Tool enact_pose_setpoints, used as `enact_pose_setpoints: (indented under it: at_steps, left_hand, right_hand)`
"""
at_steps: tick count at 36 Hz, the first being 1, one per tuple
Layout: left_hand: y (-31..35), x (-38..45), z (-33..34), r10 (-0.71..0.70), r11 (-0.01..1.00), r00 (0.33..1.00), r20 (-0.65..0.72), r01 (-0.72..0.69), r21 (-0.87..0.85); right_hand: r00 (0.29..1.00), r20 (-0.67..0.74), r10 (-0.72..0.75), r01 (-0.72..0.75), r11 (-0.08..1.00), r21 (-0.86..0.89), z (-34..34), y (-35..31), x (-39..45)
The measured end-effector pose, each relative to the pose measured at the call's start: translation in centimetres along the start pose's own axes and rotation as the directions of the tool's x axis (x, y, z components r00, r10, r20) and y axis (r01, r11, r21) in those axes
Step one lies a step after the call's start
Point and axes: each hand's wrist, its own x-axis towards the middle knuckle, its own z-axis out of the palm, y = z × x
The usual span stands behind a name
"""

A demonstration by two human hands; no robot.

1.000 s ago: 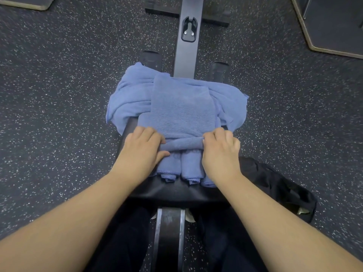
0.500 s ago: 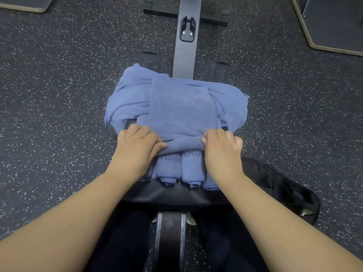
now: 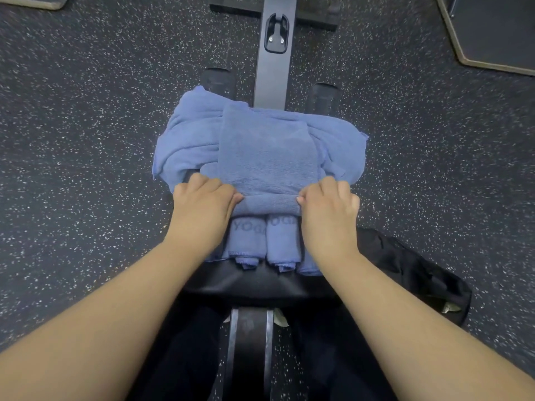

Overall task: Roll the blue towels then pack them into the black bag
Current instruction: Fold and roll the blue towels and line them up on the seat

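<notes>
— Terrycloth, soft and nubbly: the blue towel [image 3: 267, 151] lies flat on the padded black worktop [image 3: 254, 285]. Where are your fingers?

— My left hand [image 3: 202, 204] and right hand [image 3: 328, 206] curl their fingers round its near rolled edge. Two finished rolls [image 3: 265, 241] sit just below.

— The black bag [image 3: 414, 273]?

— Slumped on the speckled floor [image 3: 86, 140], right of me; its contents I cannot tell.

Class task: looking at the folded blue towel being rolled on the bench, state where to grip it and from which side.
Grip the folded blue towel by its rolled near edge, at both ends, coming from the person's side: the roll runs crosswise, as left hand and right hand show.
</notes>
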Motion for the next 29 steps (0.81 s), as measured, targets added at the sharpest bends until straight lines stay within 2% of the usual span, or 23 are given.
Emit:
enact_pose_setpoints:
  at_steps: [4,6,8,10,13,18,21,29]
  left_hand:
    - [0.6,0.2,-0.6,-0.084,0.995,0.996,-0.026,0.086,0.052]
    - [0.7,0.4,-0.7,-0.070,0.997,0.996,-0.049,0.071,0.006]
    - [1.0,0.2,-0.9,0.016,0.989,0.999,-0.039,-0.021,-0.148]
    - [1.9,-0.1,-1.3,0.047,0.965,0.997,0.059,-0.030,-0.261]
    - [2.9,-0.1,-1.2,-0.007,0.968,0.994,0.105,0.033,-0.247]
    - [2.7,-0.4,-0.3,0.072,0.964,0.997,0.001,-0.069,-0.256]
    - [2.9,-0.8,0.0,0.036,0.974,0.999,-0.015,-0.038,-0.224]
    - [2.8,0.1,0.9,0.011,0.985,0.997,-0.082,-0.025,-0.173]
  right_hand:
    - [0.997,0.033,-0.076,0.066,0.970,0.236,-1.0,-0.9,0.2]
    - [0.995,0.051,-0.091,0.073,0.955,0.288,-1.2,-1.5,0.1]
    - [0.996,0.028,-0.090,0.078,0.952,0.295,-1.0,-1.7,0.0]
    - [0.996,0.003,-0.090,0.084,0.947,0.311,-0.6,-1.8,0.0]
    - [0.997,0.015,-0.079,0.071,0.950,0.303,-0.3,-1.6,-0.1]
    - [0.997,0.067,-0.036,0.016,0.962,0.273,-0.8,-2.1,-0.3]
    - [0.994,0.088,-0.067,0.043,0.967,0.253,-0.7,-1.9,-0.4]
    - [0.993,0.013,-0.120,0.115,0.972,0.205,0.2,-1.3,0.1]
